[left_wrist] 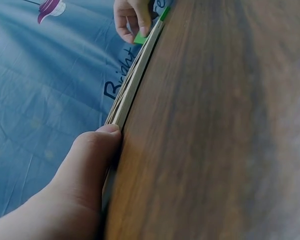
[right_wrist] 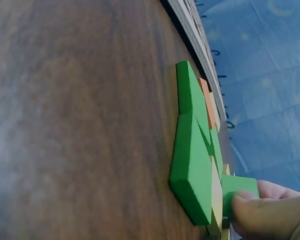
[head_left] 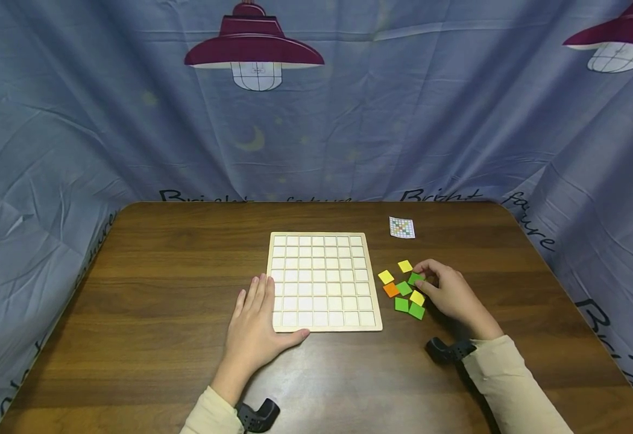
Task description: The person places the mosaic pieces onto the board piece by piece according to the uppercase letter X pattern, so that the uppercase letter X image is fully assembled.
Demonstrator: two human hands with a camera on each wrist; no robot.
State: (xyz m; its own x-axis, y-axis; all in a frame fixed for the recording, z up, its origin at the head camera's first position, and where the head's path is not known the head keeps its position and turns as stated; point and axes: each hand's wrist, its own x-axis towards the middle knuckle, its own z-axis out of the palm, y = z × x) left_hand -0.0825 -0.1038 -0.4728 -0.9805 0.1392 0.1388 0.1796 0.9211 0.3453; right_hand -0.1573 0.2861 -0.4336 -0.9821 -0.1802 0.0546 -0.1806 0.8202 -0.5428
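Note:
A pale wooden grid board (head_left: pixel 319 282) lies flat near the middle of the table. My left hand (head_left: pixel 254 337) rests at its lower left corner, fingers straight along the left edge and thumb on the front edge. To the right of the board, my right hand (head_left: pixel 449 292) pinches a green square tile (right_wrist: pixel 240 190) between thumb and fingers. Around it lie other green tiles (head_left: pixel 401 304), yellow tiles (head_left: pixel 386 277) and an orange tile (head_left: pixel 390 290). In the right wrist view, the green tile is tilted up beside the others.
A small card (head_left: pixel 401 228) printed with a coloured grid lies behind the tiles. The brown wooden table (head_left: pixel 175 271) ends at a blue curtain (head_left: pixel 349 120) at the back. Each wrist wears a black camera band (head_left: pixel 449 351).

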